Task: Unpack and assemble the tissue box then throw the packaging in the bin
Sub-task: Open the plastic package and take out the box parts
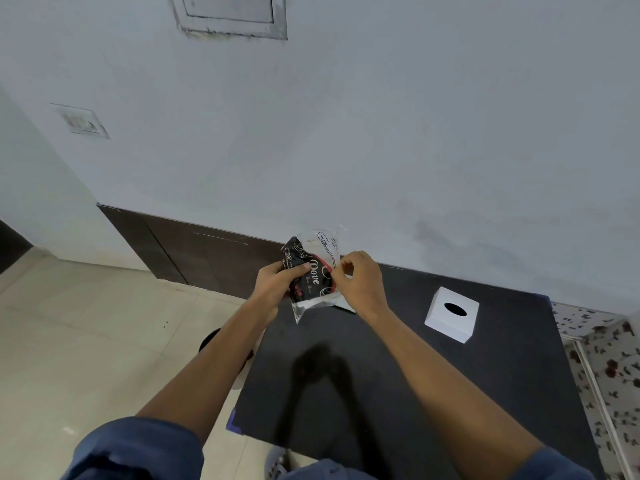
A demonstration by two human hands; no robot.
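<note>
A plastic tissue pack [313, 271], black and clear with white lettering, is held in the air over the far left part of the black table [381, 375]. My left hand [280, 280] grips its left side. Pinched fingers of my right hand [360, 280] hold its right edge. A white cube tissue box [452, 318] with a dark oval slot on top stands on the table to the right, apart from both hands.
A dark round object [209, 339], partly hidden by my left forearm, sits on the tiled floor left of the table. A grey wall with a dark skirting runs behind. A floral-patterned surface [609, 368] borders the table's right edge.
</note>
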